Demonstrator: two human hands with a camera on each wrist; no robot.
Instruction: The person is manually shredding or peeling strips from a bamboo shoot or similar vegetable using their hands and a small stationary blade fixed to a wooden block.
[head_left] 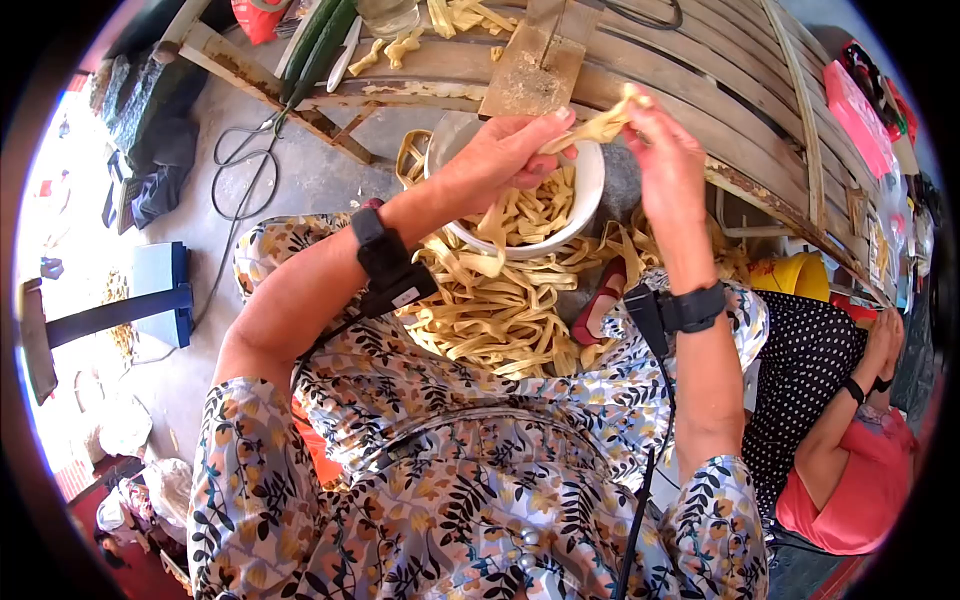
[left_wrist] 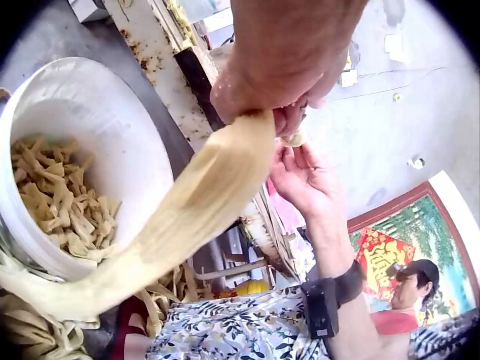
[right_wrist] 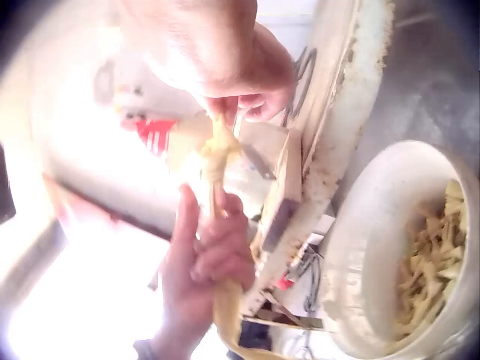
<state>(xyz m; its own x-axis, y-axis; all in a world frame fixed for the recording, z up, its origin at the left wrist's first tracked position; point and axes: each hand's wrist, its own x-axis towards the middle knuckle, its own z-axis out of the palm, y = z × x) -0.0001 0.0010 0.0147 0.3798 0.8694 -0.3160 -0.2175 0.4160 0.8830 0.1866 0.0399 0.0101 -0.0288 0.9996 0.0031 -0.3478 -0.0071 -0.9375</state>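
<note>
A pale yellow strip (head_left: 600,127) with a knotted end is stretched between both hands above the bucket (head_left: 592,195). My left hand (head_left: 500,152) grips it with curled fingers, and its long flat tail (left_wrist: 202,195) hangs down past the bucket's rim in the left wrist view. My right hand (head_left: 668,150) pinches the knotted end (right_wrist: 217,146) between thumb and fingers. Short knotted pieces (head_left: 540,212) lie inside the white bucket. Long loose strips (head_left: 490,325) are heaped on the floor around its base.
Beyond the bucket stands a slatted wooden bench (head_left: 680,90) with a small wooden board (head_left: 540,65), green cucumbers (head_left: 318,50) and a few yellow pieces (head_left: 400,48). A blue box (head_left: 160,295) is at left. Another person (head_left: 850,470) sits at right, near a yellow container (head_left: 795,277).
</note>
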